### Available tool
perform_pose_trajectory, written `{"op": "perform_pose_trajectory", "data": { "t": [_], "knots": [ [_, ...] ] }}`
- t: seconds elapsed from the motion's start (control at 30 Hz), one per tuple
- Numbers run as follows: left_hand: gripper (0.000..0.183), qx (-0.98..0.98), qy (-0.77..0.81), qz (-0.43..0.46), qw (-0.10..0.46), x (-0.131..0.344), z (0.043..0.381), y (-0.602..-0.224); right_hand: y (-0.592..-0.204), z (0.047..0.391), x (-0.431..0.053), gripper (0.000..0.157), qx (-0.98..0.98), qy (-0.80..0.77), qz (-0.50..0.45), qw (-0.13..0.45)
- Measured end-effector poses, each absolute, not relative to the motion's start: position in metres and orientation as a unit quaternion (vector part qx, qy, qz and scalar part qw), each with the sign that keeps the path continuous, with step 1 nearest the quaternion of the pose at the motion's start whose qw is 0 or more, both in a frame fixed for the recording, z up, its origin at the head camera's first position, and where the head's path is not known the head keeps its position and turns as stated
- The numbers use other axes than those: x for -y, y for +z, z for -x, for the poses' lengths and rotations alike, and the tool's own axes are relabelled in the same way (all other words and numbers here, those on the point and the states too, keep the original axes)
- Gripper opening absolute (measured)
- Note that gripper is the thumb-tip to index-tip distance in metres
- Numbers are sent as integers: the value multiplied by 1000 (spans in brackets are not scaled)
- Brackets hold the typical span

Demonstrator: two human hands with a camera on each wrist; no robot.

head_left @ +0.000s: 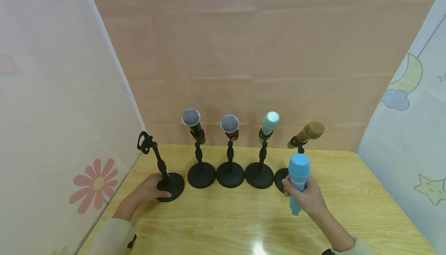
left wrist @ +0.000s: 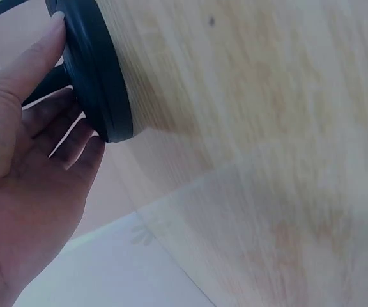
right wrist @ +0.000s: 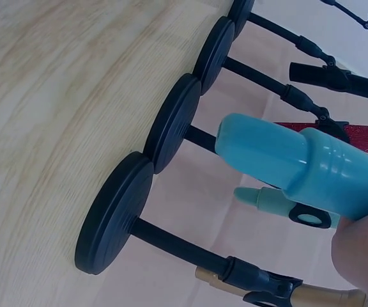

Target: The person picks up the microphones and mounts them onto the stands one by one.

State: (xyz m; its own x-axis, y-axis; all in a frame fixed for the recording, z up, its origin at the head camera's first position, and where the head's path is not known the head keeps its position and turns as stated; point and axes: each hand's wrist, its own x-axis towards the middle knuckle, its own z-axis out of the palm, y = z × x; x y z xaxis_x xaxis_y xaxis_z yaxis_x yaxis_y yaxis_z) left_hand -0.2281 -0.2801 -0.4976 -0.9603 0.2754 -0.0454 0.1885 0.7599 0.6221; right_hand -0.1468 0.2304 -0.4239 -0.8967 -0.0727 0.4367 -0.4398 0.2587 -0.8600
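My left hand (head_left: 150, 188) grips the round base of an empty black microphone stand (head_left: 172, 187) at the table's left. In the left wrist view the thumb lies on the base (left wrist: 98, 70) and the fingers reach its rim. The stand's clip at the top holds nothing. On the right, my right hand (head_left: 308, 197) holds a blue microphone (head_left: 299, 168) upright by its handle, above the table and in front of the stand with the gold microphone (head_left: 313, 130). Its lower end juts into the right wrist view, where only part of the right hand (right wrist: 366, 252) shows.
Black stands in a row hold a black microphone with silver head (head_left: 191, 118), a red one with silver head (head_left: 229, 124), a mint one (head_left: 270, 121) and the gold one. The wooden table (head_left: 195, 224) meets a tan backdrop (head_left: 244, 53) and side panels with printed pictures.
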Motion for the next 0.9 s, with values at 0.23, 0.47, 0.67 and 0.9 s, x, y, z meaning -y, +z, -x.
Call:
{"op": "perform_pose_trajectory", "data": {
  "t": [0.23,0.47,0.67,0.9],
  "knots": [
    [69,-922,338,-166,92,270,218,-495,-424,149,-225,8,775,587,-178,152],
    [72,-911,342,-196,123,261,209,-492,-423,153,-219,7,773,585,-196,147],
    [72,-897,351,-236,130,251,205,-492,-421,155,-212,10,761,594,-217,141],
    [61,-885,367,-257,127,234,205,-497,-420,156,-203,11,762,592,-221,145]
  ]
}}
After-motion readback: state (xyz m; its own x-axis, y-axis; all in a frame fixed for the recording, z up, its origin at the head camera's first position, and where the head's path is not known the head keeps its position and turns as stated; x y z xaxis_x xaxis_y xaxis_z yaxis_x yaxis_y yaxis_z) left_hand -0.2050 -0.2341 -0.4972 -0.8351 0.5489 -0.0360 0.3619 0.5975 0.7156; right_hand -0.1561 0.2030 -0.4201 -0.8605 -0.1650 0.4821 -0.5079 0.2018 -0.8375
